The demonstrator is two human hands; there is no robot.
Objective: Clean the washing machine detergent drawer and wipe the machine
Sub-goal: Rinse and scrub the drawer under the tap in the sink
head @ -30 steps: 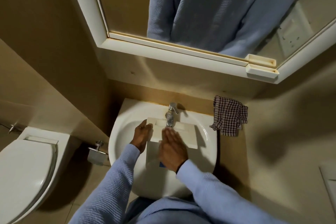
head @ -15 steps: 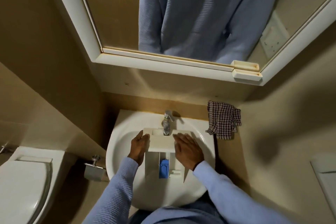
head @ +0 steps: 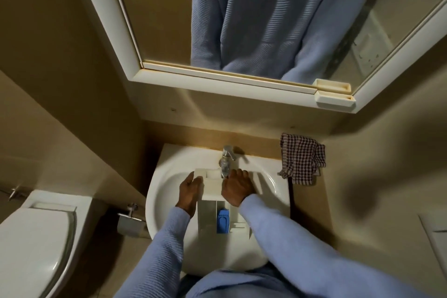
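The detergent drawer [head: 212,187] lies in the washbasin [head: 157,201], with its wide front panel directly under the tap [head: 226,159] and its long body reaching from the tap toward the person. The blue insert [head: 223,221] sits in the middle compartment, at the end far from the tap.

The left hand [head: 189,189] is on the left of the tap, its fingers nearly straight and pressed flat against the left end of the panel. The right hand [head: 235,187] lies back-up on the panel just below the spout. Its fingers are bent, but I cannot tell whether they grip the edge or only rub it.

The drawer is probably light, stiff, hollow plastic, and slippery when wet or soapy. I would hold it by the two ends of the front panel or by the side walls, not by the thin dividers. The blue insert looks removable and may fall out if the drawer is tipped.
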